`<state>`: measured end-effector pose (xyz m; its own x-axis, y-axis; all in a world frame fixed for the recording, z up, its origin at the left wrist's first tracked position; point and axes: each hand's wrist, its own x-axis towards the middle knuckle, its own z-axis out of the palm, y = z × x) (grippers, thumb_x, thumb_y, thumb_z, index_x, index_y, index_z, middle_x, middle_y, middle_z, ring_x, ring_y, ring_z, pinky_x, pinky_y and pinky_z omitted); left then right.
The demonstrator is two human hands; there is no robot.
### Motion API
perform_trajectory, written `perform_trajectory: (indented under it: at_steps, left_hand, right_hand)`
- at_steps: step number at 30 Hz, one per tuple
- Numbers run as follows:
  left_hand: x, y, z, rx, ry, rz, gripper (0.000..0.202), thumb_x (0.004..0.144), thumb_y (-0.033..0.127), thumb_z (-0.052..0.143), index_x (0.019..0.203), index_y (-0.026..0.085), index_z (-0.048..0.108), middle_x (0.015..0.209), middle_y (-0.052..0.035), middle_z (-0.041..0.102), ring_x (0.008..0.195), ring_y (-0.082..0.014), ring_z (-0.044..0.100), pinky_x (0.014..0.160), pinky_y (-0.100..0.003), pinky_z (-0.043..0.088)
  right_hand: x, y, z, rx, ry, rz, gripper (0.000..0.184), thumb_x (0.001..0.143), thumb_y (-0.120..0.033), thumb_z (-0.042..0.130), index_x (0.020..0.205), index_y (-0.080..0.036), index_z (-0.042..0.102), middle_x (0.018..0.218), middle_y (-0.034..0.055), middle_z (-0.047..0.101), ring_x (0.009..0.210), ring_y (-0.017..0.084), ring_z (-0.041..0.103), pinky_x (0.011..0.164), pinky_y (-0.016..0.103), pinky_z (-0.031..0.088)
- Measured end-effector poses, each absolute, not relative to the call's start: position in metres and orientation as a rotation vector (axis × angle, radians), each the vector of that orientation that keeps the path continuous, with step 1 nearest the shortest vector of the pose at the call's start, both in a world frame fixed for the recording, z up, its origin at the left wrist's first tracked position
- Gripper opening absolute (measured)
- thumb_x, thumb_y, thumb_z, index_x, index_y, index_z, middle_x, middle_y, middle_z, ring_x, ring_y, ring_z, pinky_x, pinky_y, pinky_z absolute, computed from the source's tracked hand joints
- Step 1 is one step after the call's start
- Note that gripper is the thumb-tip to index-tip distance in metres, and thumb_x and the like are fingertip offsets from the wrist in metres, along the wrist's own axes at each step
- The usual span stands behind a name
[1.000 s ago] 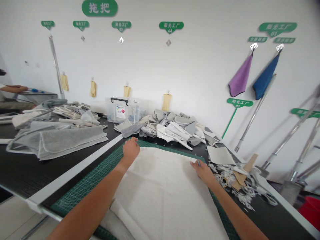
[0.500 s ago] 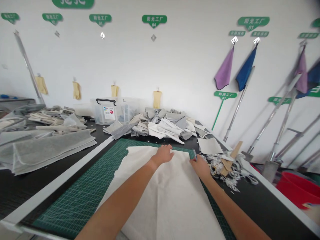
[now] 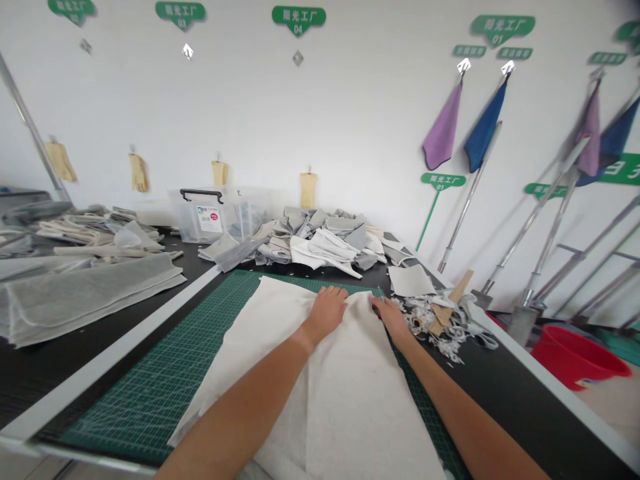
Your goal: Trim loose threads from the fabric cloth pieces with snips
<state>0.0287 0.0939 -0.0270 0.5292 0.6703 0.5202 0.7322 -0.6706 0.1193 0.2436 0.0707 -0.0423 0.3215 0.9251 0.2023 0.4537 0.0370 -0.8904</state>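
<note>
The left hand (image 3: 327,312) lies spread on the far edge of a white terry cloth sheet (image 3: 320,393), which sits across a green cutting mat (image 3: 135,380) on the desk (image 3: 520,393). The right hand (image 3: 389,319) rests curled at that same edge (whether it pinches, I cannot tell). The sheet's sides look uneven, while shredded offcuts (image 3: 435,327) lie heaped beyond the mat, toward the right.

Plastic bin w/ black handle (image 3: 210,217) behind big heap of gray & white fabric scraps (image 3: 320,243). Gray towels (image 3: 85,300) on L of black table (image 3: 520,393), white trimmings (image 3: 435,323) on R. Purple cloth (image 3: 443,127) & blue cloth (image 3: 485,127) hang on wall, yellow gloves (image 3: 139,172) too. Metal poles (image 3: 530,227) lean by red bucket (image 3: 575,357).
</note>
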Motion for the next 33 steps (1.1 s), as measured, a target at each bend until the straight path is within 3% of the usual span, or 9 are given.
perform_trajectory:
  at_steps: [6,9,12,15,18,24,29,33]
  left_hand:
    - [0.031,0.085,-0.021,-2.742,-1.110,-0.839,0.011,0.097,0.020,0.048,0.105,0.021,0.054,0.099,-0.0060,0.065,0.096,-0.0241,0.056,0.088,-0.038,0.035]
    - [0.032,0.084,-0.023,-2.744,-1.129,-0.925,0.020,0.098,0.033,0.050,0.114,0.022,0.055,0.109,-0.0066,0.066,0.102,-0.0249,0.056,0.090,-0.039,0.035]
    - [0.034,0.085,-0.027,-2.738,-1.168,-1.004,0.031,0.102,0.043,0.041,0.124,0.024,0.054,0.113,-0.0053,0.067,0.103,-0.0241,0.057,0.089,-0.038,0.035]
    - [0.034,0.088,-0.030,-2.736,-1.185,-0.953,0.032,0.105,0.038,0.031,0.111,0.024,0.060,0.103,-0.0033,0.069,0.098,-0.0233,0.057,0.086,-0.039,0.035]
    - [0.034,0.086,-0.028,-2.715,-1.161,-0.864,0.026,0.103,0.035,0.040,0.098,0.022,0.062,0.097,-0.0048,0.068,0.097,-0.0246,0.055,0.084,-0.039,0.034]
    - [0.034,0.079,-0.020,-2.647,-1.086,-0.854,0.019,0.098,0.020,0.046,0.107,0.023,0.062,0.104,-0.0069,0.064,0.102,-0.0252,0.052,0.087,-0.041,0.032]
    - [0.036,0.080,-0.023,-2.698,-1.093,-0.989,0.025,0.101,0.037,0.044,0.111,0.023,0.062,0.103,-0.0052,0.067,0.101,-0.0242,0.053,0.087,-0.040,0.032]
    - [0.037,0.083,-0.026,-2.724,-1.174,-1.012,0.042,0.106,0.035,0.028,0.089,0.020,0.063,0.090,-0.0042,0.068,0.091,-0.0213,0.054,0.083,-0.038,0.031]
  right_hand:
    - [0.241,0.071,-0.041,-1.441,-1.130,0.820,0.044,0.072,-0.061,0.065,0.068,-0.023,0.042,0.058,-0.0037,0.048,0.051,0.013,0.042,0.045,0.025,0.034]
    - [0.241,0.070,-0.039,-1.333,-1.197,0.730,0.049,0.070,-0.054,0.070,0.068,-0.024,0.032,0.058,-0.0066,0.039,0.053,0.011,0.037,0.048,0.023,0.034]
    - [0.239,0.068,-0.036,-1.308,-1.340,0.593,0.047,0.073,-0.049,0.070,0.069,-0.023,0.031,0.059,-0.0068,0.035,0.055,0.011,0.034,0.051,0.023,0.032]
    - [0.236,0.066,-0.033,-1.325,-1.428,0.496,0.044,0.076,-0.049,0.067,0.068,-0.023,0.032,0.060,-0.0061,0.035,0.056,0.012,0.034,0.053,0.023,0.032]
    - [0.232,0.064,-0.034,-1.341,-1.463,0.420,0.044,0.079,-0.050,0.066,0.069,-0.023,0.033,0.061,-0.0057,0.036,0.058,0.013,0.036,0.056,0.024,0.034]
    - [0.230,0.066,-0.040,-1.411,-1.339,0.384,0.049,0.080,-0.058,0.064,0.069,-0.024,0.030,0.059,-0.0057,0.033,0.057,0.013,0.033,0.054,0.025,0.032]
    - [0.229,0.064,-0.037,-1.404,-1.401,0.268,0.045,0.082,-0.051,0.064,0.070,-0.023,0.031,0.061,-0.0062,0.034,0.059,0.013,0.034,0.059,0.024,0.033]
    - [0.226,0.062,-0.034,-1.379,-1.531,0.199,0.043,0.084,-0.046,0.064,0.069,-0.022,0.032,0.063,-0.0060,0.035,0.061,0.013,0.034,0.062,0.024,0.032]
